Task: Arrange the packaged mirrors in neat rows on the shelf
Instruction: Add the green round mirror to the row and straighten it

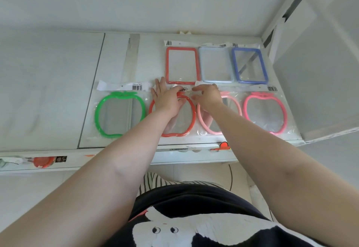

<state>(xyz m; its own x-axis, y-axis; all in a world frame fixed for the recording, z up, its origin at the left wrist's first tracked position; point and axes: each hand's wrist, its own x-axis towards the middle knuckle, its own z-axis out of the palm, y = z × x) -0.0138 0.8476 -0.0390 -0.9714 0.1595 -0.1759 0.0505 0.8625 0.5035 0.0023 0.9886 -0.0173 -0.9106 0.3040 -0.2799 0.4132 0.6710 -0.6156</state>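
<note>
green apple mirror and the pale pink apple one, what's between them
The red apple mirror, with the left hand resting on its top, seen in the head view.

white shelf: 4 apple-shaped packaged mirrors in the front row, 3 rectangular packaged mirrors behind.

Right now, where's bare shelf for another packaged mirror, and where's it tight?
Free: back row, left of the red rectangular mirror, above the green apple mirror. Also the wide shelf left of the green one. Crowded: front row runs green, red apple mirror, two pink ones, packs nearly touching; left hand and right hand work at the red one's top.
</note>
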